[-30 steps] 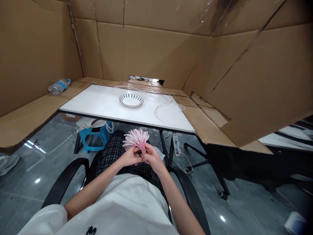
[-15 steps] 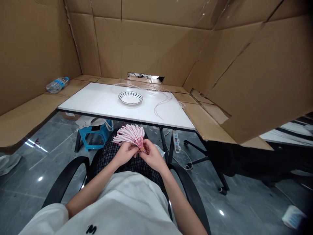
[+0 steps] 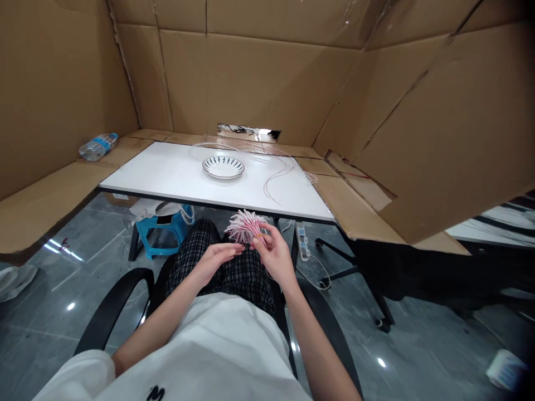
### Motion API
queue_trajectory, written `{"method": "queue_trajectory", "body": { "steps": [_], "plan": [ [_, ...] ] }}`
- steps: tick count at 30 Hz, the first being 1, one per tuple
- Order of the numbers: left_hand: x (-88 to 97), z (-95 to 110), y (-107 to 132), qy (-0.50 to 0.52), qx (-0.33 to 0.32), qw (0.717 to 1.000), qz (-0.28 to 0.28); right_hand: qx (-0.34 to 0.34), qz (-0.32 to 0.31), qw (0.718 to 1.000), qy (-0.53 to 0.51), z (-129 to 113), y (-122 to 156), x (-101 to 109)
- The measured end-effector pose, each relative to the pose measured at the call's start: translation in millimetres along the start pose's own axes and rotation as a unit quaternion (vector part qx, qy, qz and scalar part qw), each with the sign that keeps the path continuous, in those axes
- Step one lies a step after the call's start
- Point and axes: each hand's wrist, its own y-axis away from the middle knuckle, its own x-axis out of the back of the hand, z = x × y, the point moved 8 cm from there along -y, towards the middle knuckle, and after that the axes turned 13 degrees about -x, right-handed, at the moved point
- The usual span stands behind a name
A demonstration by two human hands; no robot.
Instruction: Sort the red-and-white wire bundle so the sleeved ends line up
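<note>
A bundle of thin red-and-white strips (image 3: 244, 227) fans out above my lap, its loose ends pointing up and left. A yellowish band seems to circle its narrow end. My right hand (image 3: 273, 253) pinches the bundle at that gathered end, thumb in front and fingers behind. On the other side, my left hand (image 3: 216, 259) has its fingers stretched out, the tips by the lower edge of the strips. Whether those fingertips touch the strips I cannot tell.
A white table (image 3: 167, 172) ahead carries a striped plate (image 3: 223, 167) and loose thin wires (image 3: 286, 167). Cardboard walls (image 3: 259, 83) surround it. A plastic bottle (image 3: 98, 147) lies at left. Beneath are a blue stool (image 3: 165, 231) and a power strip (image 3: 302, 240). Chair armrests (image 3: 111, 306) flank me.
The bundle has moved right and turned, its fan now rounder and narrower. My left hand has let go of its base; my right hand has risen with it.
</note>
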Motion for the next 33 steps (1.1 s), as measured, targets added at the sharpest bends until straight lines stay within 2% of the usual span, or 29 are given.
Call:
{"method": "queue_trajectory", "body": {
  "steps": [4,7,15,24,29,33],
  "plan": [
    [-18.8,1.0,-6.6,0.008,-0.024,1.000,-0.017,0.000,-0.060,0.998,0.013,2.2,3.9,-18.7],
    [-23.0,5.3,-8.2,0.006,-0.044,0.999,-0.010,-0.002,-0.081,0.997,0.015,3.3,6.4,-28.6],
    [-18.7,20.9,-4.8,-0.011,-0.116,0.993,0.035,-0.002,-0.076,0.997,0.008,2.8,4.8,-29.5],
    [-24.9,5.9,-9.5,0.068,-0.073,0.994,0.046,0.009,-0.052,0.996,0.068,0.9,8.4,-35.8],
    [-20.9,12.0,-13.6,0.082,-0.089,0.990,0.068,0.011,-0.096,0.995,0.018,-1.4,9.5,-42.3],
    [-14.7,18.5,-15.3,0.047,-0.107,0.991,0.061,0.010,-0.098,0.995,-0.011,-2.1,7.6,-40.8]
  ]
}}
